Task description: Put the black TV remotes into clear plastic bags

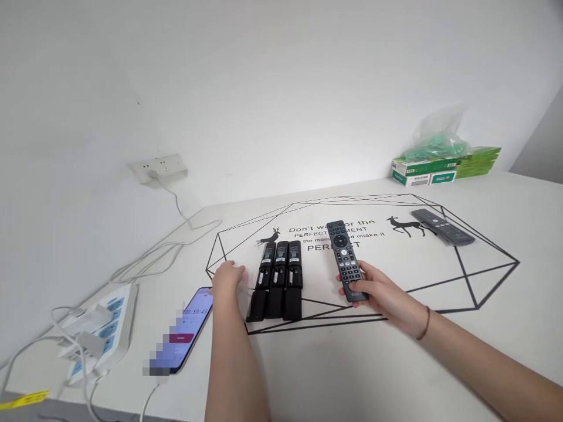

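Note:
My right hand (368,286) grips a dark grey remote control (343,258) near its lower end, buttons facing up, thumb on the keypad. It is above the printed lettering on the table. My left hand (227,275) is low over the table, between the phone and a row of remotes. Its thumb stands apart from the other fingers, which are partly hidden, and I see nothing in it. Beside it, three remotes (281,258) lie face down side by side with their battery compartments uncovered. Three black battery covers (275,305) lie just below them.
Another remote (442,227) lies at the right. A phone (189,328) showing a timer rests at the left, near a power strip (109,328) with plugs and white cables. Green-and-white boxes (424,170) with a plastic bag (440,140) stand by the wall, which has a socket (160,169).

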`<state>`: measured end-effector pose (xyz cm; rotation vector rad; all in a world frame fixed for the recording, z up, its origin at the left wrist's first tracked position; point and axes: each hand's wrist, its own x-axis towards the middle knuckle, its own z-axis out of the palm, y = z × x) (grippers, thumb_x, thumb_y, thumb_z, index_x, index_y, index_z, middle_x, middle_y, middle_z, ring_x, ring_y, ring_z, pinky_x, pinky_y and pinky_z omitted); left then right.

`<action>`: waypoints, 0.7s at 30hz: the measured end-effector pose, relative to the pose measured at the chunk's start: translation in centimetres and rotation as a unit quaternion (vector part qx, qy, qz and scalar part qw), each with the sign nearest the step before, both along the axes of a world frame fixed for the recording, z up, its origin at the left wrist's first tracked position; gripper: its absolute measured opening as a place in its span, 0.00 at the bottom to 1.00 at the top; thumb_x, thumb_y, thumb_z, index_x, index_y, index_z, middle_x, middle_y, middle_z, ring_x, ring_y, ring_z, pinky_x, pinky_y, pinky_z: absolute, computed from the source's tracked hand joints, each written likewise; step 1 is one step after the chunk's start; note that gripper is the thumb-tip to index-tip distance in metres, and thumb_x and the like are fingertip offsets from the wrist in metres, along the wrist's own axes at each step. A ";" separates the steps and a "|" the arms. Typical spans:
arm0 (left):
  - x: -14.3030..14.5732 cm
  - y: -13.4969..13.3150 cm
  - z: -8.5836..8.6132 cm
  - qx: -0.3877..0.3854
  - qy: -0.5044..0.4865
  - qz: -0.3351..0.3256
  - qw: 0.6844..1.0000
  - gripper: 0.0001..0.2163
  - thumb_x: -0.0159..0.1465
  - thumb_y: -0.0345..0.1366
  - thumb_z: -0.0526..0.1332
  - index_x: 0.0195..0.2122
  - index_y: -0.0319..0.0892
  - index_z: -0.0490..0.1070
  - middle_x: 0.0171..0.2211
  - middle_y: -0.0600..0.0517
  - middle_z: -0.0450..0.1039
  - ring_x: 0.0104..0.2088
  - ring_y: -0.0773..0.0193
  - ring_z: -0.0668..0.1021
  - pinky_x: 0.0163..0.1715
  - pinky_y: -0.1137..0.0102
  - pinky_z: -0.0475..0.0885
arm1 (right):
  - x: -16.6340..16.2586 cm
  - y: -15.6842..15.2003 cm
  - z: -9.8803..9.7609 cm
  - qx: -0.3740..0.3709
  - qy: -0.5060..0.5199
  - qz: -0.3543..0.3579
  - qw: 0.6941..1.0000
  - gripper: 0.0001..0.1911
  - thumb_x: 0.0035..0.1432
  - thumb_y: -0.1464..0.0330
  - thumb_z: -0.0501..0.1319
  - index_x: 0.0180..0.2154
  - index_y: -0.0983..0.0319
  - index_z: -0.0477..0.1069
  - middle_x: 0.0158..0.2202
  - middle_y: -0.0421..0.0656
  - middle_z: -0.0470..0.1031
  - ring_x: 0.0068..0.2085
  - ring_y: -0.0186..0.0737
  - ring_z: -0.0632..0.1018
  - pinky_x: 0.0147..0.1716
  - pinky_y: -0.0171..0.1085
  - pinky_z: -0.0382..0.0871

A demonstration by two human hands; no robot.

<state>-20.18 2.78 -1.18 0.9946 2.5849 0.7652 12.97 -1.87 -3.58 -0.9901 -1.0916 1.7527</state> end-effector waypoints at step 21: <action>5.8 -0.5 3.8 0.398 -0.485 -0.010 0.779 0.04 0.65 0.31 0.56 0.32 0.40 0.64 0.43 0.45 0.76 0.31 0.68 0.80 0.28 0.75 0.75 | 0.1 -0.5 0.5 -0.024 -0.088 0.065 0.994 0.13 0.40 0.72 0.53 0.34 0.62 0.63 0.33 0.40 0.72 0.24 0.30 0.70 0.17 0.30 0.49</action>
